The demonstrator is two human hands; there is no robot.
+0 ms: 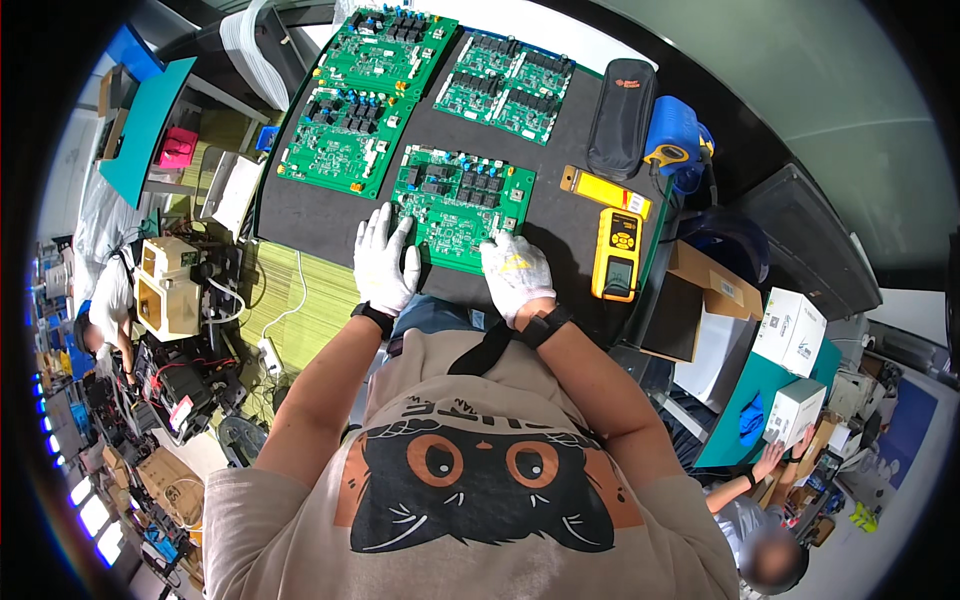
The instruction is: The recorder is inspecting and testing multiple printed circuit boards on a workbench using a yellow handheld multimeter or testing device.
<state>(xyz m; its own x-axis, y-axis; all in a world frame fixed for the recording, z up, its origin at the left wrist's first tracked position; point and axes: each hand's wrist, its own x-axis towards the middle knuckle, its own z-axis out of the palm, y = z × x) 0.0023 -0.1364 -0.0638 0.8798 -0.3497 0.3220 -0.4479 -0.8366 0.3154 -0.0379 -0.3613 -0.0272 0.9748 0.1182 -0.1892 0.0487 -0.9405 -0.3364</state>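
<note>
A green circuit board [455, 225] with black relays and blue parts lies flat on the dark mat in front of me. My left hand [386, 262], in a white glove, rests at the board's left edge, fingers stretched out and thumb apart. Over the board's near right corner lies my right hand [516, 272], also gloved in white, its fingertips on the board and its palm beside the corner. Neither hand lifts anything. Part of that corner is hidden under the right glove.
More green boards, an upper left board [375, 50], a left board [340, 140] and a panel [505, 85], lie farther back. At right are a black zip case [622, 118], yellow meter [618, 255], yellow packet [605, 192] and blue tool [675, 135]. Other people work at both sides.
</note>
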